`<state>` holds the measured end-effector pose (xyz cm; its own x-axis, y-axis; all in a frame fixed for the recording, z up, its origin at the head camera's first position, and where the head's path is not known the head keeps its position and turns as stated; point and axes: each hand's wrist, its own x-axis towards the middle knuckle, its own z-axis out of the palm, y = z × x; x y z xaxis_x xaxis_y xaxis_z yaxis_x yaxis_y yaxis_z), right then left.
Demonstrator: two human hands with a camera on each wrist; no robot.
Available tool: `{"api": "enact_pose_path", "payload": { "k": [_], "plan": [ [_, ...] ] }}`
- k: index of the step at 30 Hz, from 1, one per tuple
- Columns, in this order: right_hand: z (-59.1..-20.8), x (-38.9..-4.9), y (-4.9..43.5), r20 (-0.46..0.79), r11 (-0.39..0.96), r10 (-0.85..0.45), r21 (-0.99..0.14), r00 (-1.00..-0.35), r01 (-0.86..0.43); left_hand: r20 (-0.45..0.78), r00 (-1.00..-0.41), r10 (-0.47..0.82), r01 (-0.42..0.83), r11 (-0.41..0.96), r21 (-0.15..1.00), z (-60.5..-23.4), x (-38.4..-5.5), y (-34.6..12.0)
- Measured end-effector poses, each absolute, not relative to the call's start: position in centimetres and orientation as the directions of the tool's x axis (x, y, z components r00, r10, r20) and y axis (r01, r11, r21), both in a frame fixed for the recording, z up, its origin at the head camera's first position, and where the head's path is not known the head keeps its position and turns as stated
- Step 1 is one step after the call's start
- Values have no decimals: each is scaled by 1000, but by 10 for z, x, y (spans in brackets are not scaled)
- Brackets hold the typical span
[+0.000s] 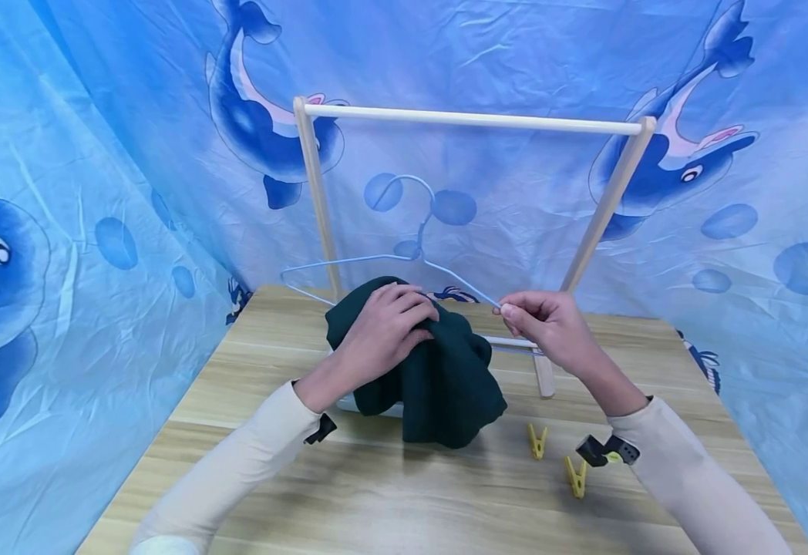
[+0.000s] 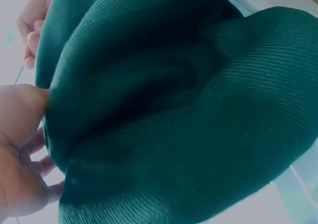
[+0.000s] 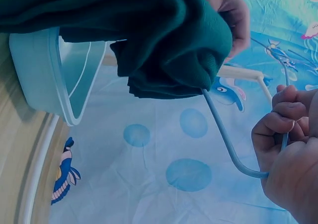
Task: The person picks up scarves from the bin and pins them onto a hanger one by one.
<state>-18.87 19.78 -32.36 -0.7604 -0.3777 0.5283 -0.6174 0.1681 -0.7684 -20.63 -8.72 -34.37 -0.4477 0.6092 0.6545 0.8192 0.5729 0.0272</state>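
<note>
in front of the rack (image 1: 473, 119), we hold the bunched green cloth (image 1: 449, 393) in the grip of our left hand (image 1: 392, 327) and pinch the blue hanger (image 3: 220, 128) with our right hand (image 1: 546, 327).

Before the rack (image 1: 473, 118), cloth (image 1: 446, 385) hangs over a basin (image 3: 37, 75). Two clips (image 1: 537, 444) lie on the surface (image 1: 376, 509), right of the cloth.

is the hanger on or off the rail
Off: the hanger is held by the right hand, and its hook sits clear below the rail in the head view.
</note>
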Motion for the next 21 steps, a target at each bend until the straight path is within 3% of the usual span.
{"api": "enact_pose_path", "payload": {
  "k": [4, 10, 14, 21],
  "plan": [
    [-324, -189, 199, 525, 186, -382, -763, -761, -619, 704, -434, 561, 799, 601, 14, -342, -207, -82],
    [-330, -189, 198, 503, 164, -382, -789, -775, -592, 859, -389, 332, 793, 595, 129, -340, -208, -77],
    [-333, -188, 195, 495, 136, -400, -800, -771, -584, 894, -378, 239, 783, 598, 171, -339, -210, -75],
    [-332, -185, 192, 506, 117, -396, -800, -767, -588, 818, -463, 341, 771, 610, 182, -341, -214, -70]
  ]
}}
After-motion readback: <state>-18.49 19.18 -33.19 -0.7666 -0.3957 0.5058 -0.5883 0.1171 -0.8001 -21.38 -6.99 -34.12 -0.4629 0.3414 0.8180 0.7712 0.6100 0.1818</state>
